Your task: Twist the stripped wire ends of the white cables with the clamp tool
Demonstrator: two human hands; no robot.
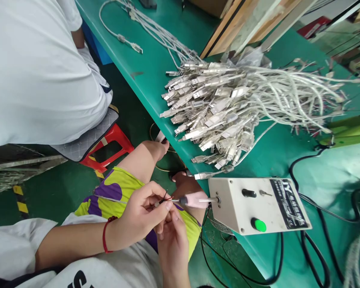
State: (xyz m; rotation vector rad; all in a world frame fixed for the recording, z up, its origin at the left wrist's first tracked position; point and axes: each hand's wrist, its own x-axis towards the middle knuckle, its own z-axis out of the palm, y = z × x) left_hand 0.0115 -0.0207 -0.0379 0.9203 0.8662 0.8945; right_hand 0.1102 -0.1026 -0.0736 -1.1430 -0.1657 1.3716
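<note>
My left hand [141,214], a red string on its wrist, pinches the end of a thin cable [160,202]; fine black and red wires stick out of it. Just below, my right hand [174,236] is closed, thumb against fingers, close to the same cable; what it grips is hidden. The wire tips reach the dark nose of a pink-sleeved shaft [195,199], which projects from a white box [240,220] with a black knob, a small toggle switch and a green button.
A large pile of clear-grey USB cables [216,108] covers much of the green table [150,92]. More cables lie at the table's top. A person in a white shirt [45,76] sits at upper left on a red stool [117,140]. Black cords [324,236] run right of the box.
</note>
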